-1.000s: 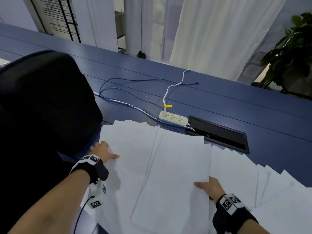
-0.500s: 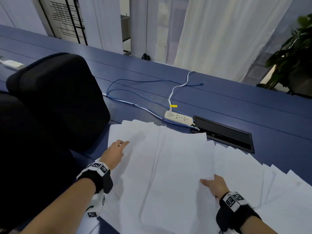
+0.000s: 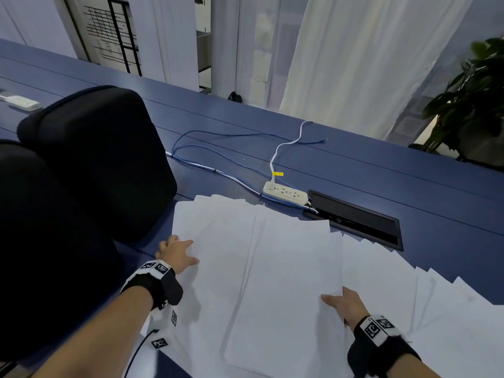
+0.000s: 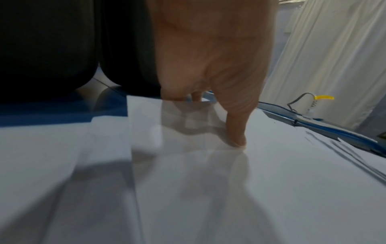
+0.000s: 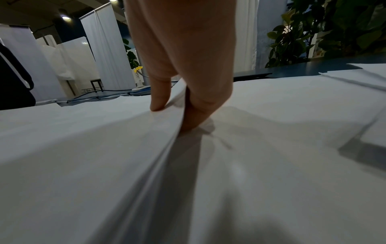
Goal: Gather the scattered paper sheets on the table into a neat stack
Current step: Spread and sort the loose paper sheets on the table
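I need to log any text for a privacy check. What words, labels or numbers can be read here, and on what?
No readable words anywhere.
Wall chart: gridded print, too small to read.
Wristbands: black-and-white square code markers only.
Yellow tag on the cable: blank or too small.
Paper sheets: blank.

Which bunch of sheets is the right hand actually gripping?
The central pile, lying topmost: the right hand pinches its right edge, thumb on top. The fanned sheets further right lie flat, untouched.
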{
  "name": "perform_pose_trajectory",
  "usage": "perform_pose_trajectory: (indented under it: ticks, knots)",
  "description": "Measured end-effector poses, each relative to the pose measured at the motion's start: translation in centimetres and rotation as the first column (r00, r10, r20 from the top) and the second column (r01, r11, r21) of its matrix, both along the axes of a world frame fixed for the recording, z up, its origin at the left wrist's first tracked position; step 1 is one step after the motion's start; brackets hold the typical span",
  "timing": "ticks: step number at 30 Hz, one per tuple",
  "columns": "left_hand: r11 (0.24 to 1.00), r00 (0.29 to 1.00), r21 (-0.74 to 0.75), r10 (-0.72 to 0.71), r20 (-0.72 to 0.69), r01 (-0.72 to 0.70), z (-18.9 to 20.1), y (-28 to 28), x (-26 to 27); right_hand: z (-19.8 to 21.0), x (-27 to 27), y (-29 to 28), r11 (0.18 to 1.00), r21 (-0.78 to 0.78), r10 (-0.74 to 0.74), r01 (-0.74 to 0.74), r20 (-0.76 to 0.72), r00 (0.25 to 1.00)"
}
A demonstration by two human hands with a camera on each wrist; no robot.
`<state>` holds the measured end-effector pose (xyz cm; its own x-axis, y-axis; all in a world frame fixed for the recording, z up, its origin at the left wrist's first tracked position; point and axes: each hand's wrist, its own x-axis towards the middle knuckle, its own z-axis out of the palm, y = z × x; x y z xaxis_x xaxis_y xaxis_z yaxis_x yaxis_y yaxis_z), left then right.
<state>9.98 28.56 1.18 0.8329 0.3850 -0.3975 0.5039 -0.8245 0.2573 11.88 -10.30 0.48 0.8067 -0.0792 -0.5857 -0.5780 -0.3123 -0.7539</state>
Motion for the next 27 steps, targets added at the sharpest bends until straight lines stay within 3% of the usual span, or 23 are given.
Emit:
perform_pose_trajectory:
  ticks: [5, 10, 13, 15, 17, 19, 21, 22, 24, 25, 27]
  knots:
    - [0.996, 0.997, -0.058, -0.074, -0.035, 0.071, 0.2, 0.3, 0.3, 0.1, -0.1, 0.0, 0.999, -0.033, 0.010, -0.010, 0.008, 1.000]
    - [0.993, 0.994, 0.047, -0.102, -0.051, 0.104, 0.0, -0.2, 0.4, 0.2, -0.1, 0.1, 0.999, -0.031, 0.014, -0.014, 0.004, 1.000]
    - [0.985, 0.987, -0.087, -0.143, 0.070, 0.149, -0.3, -0.2, 0.6, 0.0, 0.0, 0.0, 1.000, -0.028, 0.015, -0.014, 0.008, 1.000]
    - [0.951, 0.942, -0.072, -0.286, 0.175, 0.302, 0.0, -0.5, 0.2, 0.0, 0.0, 0.1, 0.999, -0.031, 0.022, -0.021, 0.023, 0.999]
    - [0.890, 0.838, 0.084, -0.452, 0.305, 0.449, -0.5, -0.7, 0.0, 0.0, 0.0, 0.1, 0.999, -0.038, 0.026, -0.024, 0.048, 0.999]
    - [0.862, 0.762, 0.143, -0.499, 0.413, 0.486, -0.7, -0.8, -0.1, -0.1, 0.1, 0.0, 0.996, -0.087, 0.035, -0.027, 0.095, 0.995]
    - [0.905, 0.815, -0.067, -0.344, 0.466, 0.420, -0.4, -1.2, -0.3, -0.1, 0.3, -0.1, 0.991, -0.127, 0.056, -0.038, 0.141, 0.988]
    - [0.924, 0.880, -0.225, -0.188, 0.437, 0.309, -0.2, -1.3, -0.1, 0.1, 0.3, 0.0, 0.992, -0.119, 0.064, -0.045, 0.160, 0.985]
    - [0.891, 0.940, -0.450, 0.100, 0.325, 0.060, 0.1, -1.2, 0.5, 0.7, 0.3, 0.1, 0.994, -0.089, 0.079, -0.064, 0.186, 0.979]
    - [0.871, 0.946, -0.490, 0.150, 0.288, 0.011, 0.3, -1.1, 0.8, 1.1, 0.3, 0.1, 0.993, -0.087, 0.098, -0.082, 0.192, 0.976]
    - [0.874, 0.959, -0.481, 0.076, 0.272, 0.067, 0.5, -1.2, 1.5, 1.4, 0.5, 0.4, 0.982, -0.108, 0.174, -0.155, 0.205, 0.963]
